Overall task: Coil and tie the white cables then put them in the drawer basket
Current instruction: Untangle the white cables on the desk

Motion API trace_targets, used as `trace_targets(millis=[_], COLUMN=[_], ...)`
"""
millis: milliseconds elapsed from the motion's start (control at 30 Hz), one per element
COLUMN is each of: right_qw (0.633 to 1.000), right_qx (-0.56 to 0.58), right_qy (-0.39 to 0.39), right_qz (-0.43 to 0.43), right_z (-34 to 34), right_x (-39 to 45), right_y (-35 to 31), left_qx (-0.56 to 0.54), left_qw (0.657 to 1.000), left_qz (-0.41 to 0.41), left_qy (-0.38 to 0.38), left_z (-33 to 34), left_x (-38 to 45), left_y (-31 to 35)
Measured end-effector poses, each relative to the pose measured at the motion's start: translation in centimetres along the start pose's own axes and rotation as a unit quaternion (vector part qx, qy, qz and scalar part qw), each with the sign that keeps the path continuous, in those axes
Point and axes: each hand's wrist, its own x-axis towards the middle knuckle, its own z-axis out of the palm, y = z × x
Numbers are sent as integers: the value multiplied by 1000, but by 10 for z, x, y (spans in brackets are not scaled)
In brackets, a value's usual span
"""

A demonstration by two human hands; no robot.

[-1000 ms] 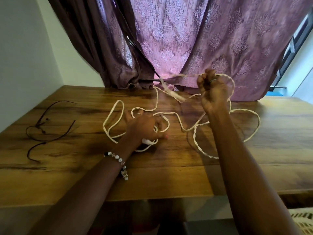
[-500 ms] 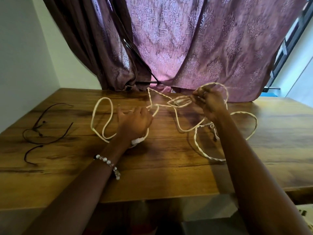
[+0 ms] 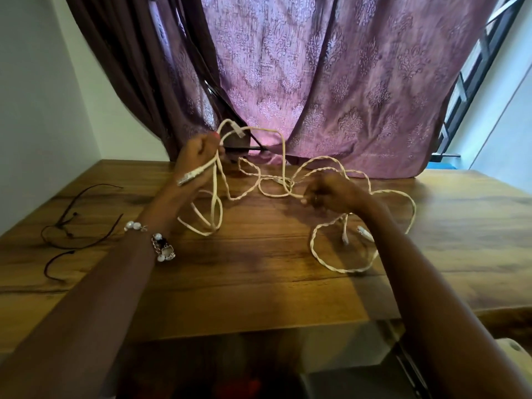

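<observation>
Cable (image 3: 339, 264), white and twisted, sprawls in loose loops over the wooden table (image 3: 259, 283). Left hand (image 3: 198, 156) is raised, fisted round several strands with a plug end sticking out below it. Right hand (image 3: 334, 194) sits low, pinching a strand near the tabletop. Dark cord (image 3: 72, 234) lies far left. Patterned curtain (image 3: 331, 82) behind. No readable writing.

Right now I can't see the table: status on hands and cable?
Left hand raised, gripping white cable. Right hand pinching it low. Cable uncoiled, looped across table. Dark cord lies apart, left.
</observation>
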Motion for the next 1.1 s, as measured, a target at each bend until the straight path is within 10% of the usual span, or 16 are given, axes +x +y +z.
trace_targets(millis=[167, 300, 400, 533, 633, 733, 900, 1100], right_qw=[882, 757, 795, 941, 934, 911, 912, 932], right_qx=[317, 495, 440, 104, 106, 155, 121, 132], right_qy=[345, 426, 417, 322, 338, 376, 390, 334], right_qz=[44, 29, 10, 8, 54, 68, 41, -48], right_z=[-34, -60, -64, -62, -64, -66, -60, -64], right_x=[1, 12, 10, 0, 0, 5, 21, 8], right_y=[-6, -16, -16, -3, 0, -7, -26, -54], left_qx=[-88, -78, -65, -45, 155, 413, 213, 19], left_qw=[993, 996, 997, 996, 982, 897, 946, 992], left_qz=[-72, -48, -39, -62, -39, 117, 106, 68], left_qy=[33, -13, -32, -44, -105, -101, -219, -108], left_z=[-8, -13, -13, -19, -21, -8, 51, 81], left_x=[-12, -21, -18, -15, -12, -11, -40, -24], left_y=[3, 0, 2, 1, 4, 18, 57, 41])
